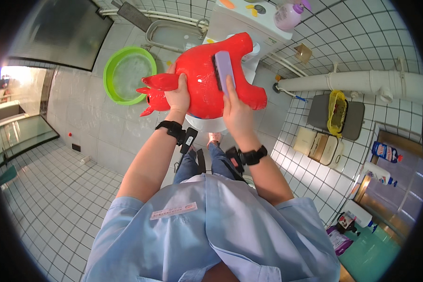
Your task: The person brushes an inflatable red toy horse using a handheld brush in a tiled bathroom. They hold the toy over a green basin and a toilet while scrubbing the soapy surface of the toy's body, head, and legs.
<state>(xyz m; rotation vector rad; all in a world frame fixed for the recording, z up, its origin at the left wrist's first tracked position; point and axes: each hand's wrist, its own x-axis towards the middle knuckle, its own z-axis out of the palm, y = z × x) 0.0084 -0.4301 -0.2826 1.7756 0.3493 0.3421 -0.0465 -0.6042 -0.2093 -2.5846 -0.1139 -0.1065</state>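
A shiny red inflatable animal toy (201,77) lies on its side in front of me, its small eared head to the left and two stubby legs to the right. My left hand (178,93) grips it near the head, by a raised red limb. In my right hand (236,109) is a scrubbing brush (225,68) with a light purple back. Its dark bristles rest against the toy's wet belly. Under the toy, a white rounded surface (206,124) shows in part; what it belongs to is hidden.
A green basin (107,79) of foamy water stands on the tiled floor to the left. Behind are a grey tub (151,38) and a white cabinet (246,30) bearing a pump bottle (287,17). A white pipe (363,81) and a yellow-lined bin (335,112) are at right.
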